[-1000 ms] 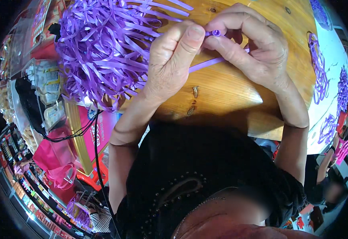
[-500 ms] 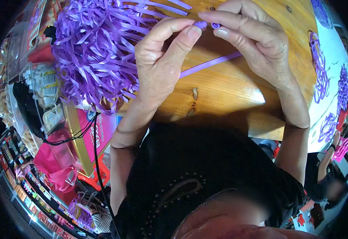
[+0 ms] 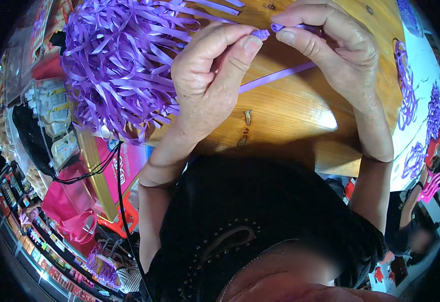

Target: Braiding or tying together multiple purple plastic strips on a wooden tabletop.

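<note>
Over the wooden table (image 3: 280, 121), my left hand (image 3: 207, 83) pinches a small folded bit of purple ribbon (image 3: 261, 34) between thumb and forefinger. My right hand (image 3: 338, 53) holds a small tight roll of purple ribbon (image 3: 276, 27) the same way, its coiled end facing left. A narrow gap separates the two bits; whether they are one piece I cannot tell. A flat strip of purple ribbon (image 3: 278, 77) runs below the fingers between the hands. Left of my left hand lies a big heap of purple ribbon lengths (image 3: 119, 65), some ends reaching behind it.
A white marbled table (image 3: 416, 60) at the right bears looped purple ribbons (image 3: 406, 90). Clear boxes of packets (image 3: 56, 108) and a black cord (image 3: 120, 186) are at the left. Another person's hand in a pink glove (image 3: 433, 187) shows at far right.
My right hand has shifted a little to the right, and my left hand slightly right and down. The gap between their fingertips is a bit wider; both keep their pinch.
</note>
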### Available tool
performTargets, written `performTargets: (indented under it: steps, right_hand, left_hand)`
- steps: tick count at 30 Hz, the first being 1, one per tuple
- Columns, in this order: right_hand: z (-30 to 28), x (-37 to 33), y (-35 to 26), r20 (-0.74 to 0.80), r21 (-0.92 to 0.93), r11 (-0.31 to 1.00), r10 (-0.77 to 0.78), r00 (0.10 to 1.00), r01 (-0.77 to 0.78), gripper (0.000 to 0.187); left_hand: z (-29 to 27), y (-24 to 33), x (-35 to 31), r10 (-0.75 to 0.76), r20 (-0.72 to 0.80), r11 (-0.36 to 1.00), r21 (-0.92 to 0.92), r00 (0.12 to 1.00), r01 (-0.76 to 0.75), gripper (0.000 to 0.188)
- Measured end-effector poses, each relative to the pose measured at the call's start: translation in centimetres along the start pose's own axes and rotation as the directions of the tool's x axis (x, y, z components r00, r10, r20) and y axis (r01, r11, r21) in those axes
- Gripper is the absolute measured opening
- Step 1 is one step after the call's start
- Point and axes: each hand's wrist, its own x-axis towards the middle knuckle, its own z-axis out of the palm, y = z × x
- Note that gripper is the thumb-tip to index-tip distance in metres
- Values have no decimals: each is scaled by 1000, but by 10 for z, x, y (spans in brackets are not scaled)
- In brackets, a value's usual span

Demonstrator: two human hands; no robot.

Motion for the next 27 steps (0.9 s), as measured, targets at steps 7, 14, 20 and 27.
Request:
performTargets:
  steps: [7,14,20,27]
  right_hand:
    - [6,-3,23,-6,50,991,-124,992,124,15]
    - [8,-1,7,32,147,988,50,998,-55,14]
    - [7,-2,14,47,113,991,-75,996,69,12]
    - [15,-6,27,-15,184,980,-75,997,77,11]
  left_hand:
    - [1,0,-1,-24,-24,999,30,999,25,13]
    - [-1,-5,-2,55,-6,998,42,998,-55,11]
    - [-1,-2,0,45,31,998,43,999,-47,10]
    - [5,-5,-9,-20,-62,997,-69,998,15,12]
